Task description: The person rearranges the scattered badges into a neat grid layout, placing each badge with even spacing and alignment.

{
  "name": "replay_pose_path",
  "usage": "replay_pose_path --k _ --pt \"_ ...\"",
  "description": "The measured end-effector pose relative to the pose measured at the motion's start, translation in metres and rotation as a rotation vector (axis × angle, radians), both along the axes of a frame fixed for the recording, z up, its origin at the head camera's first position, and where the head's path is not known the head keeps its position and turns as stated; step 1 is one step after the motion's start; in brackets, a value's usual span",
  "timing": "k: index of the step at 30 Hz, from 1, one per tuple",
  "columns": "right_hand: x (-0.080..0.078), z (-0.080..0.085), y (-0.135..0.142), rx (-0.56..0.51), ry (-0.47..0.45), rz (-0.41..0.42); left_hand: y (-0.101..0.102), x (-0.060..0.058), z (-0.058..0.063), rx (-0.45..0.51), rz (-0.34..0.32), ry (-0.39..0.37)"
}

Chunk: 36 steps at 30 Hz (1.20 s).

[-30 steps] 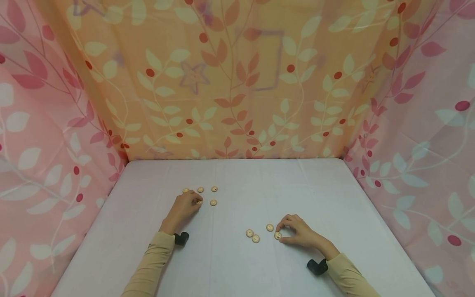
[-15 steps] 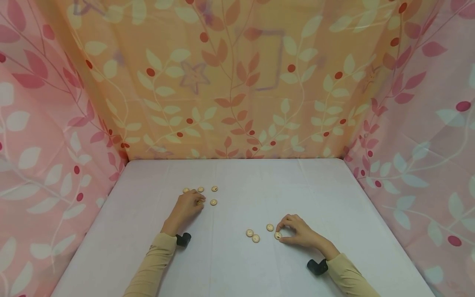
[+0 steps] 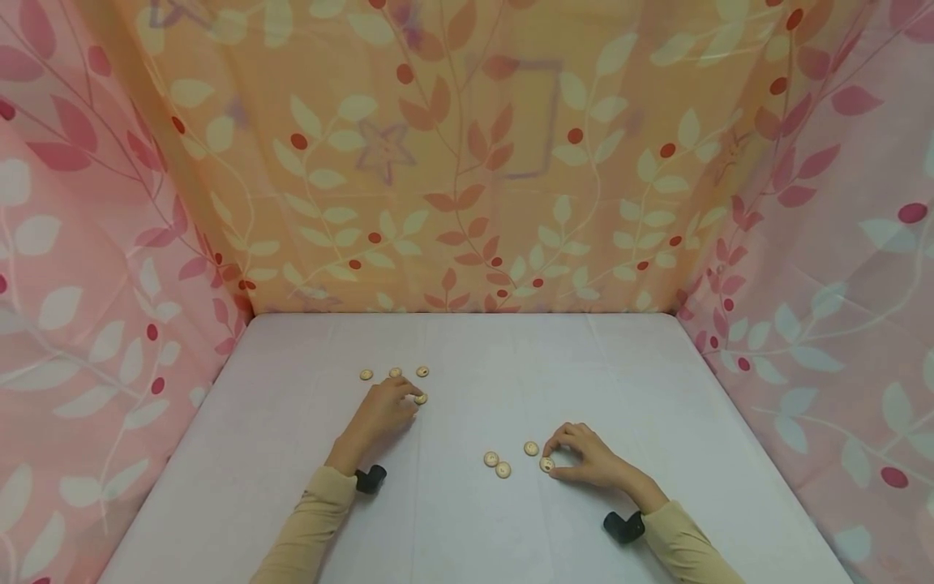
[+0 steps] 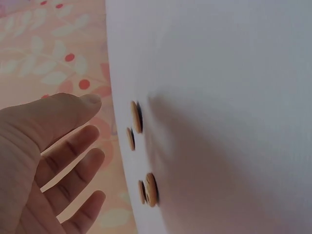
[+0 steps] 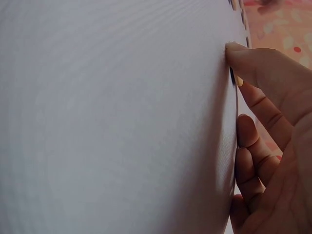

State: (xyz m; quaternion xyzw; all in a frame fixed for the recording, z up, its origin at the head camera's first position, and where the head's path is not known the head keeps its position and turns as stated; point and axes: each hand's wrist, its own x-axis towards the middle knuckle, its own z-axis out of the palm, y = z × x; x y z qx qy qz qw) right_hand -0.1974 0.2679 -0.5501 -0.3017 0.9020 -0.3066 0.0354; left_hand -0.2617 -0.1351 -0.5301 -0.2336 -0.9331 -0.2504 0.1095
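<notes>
My left hand point(image 3: 385, 408) hovers among small round beige discs at the left of the table, its fingertips by one disc point(image 3: 421, 399). The left wrist view shows this hand point(image 4: 63, 161) with fingers loosely spread, holding nothing, and several discs, one of them a thicker-looking disc point(image 4: 151, 190), lying on the cloth beyond it. A back row has a left disc point(image 3: 366, 375), a middle disc point(image 3: 396, 372) and a right disc point(image 3: 422, 371). My right hand point(image 3: 589, 457) pinches a disc point(image 3: 546, 465) between thumb and index finger, on the tabletop. The right wrist view mostly hides that disc behind the thumb point(image 5: 243, 56).
Left of my right hand lie three more discs: a single disc point(image 3: 531, 448), and a pair made of an upper disc point(image 3: 491, 459) and a lower disc point(image 3: 503, 470). A white cloth covers the table point(image 3: 467, 527). Leaf-patterned curtains point(image 3: 452, 162) enclose its back and sides.
My left hand has moved right, from the front-row disc beside it to the disc at that row's right, uncovering the back row's left disc. My right hand has stayed put, still pinching its disc.
</notes>
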Motion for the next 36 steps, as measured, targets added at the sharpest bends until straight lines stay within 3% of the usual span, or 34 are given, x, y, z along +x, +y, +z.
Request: replay_pose_path --k 8,24,31,36 --pt "0.002 0.000 -0.001 -0.007 0.000 -0.008 0.015 0.010 0.006 -0.003 -0.105 0.008" --pt "0.002 0.001 -0.002 -0.013 -0.020 -0.016 0.042 0.028 -0.005 -0.063 -0.203 0.023" --pt "0.000 0.000 -0.001 -0.005 -0.018 -0.020 0.053 0.037 -0.008 -0.052 -0.212 -0.058" --pt "-0.001 -0.002 -0.001 -0.002 -0.017 -0.020 0.061 0.043 -0.007 -0.071 -0.255 -0.092"
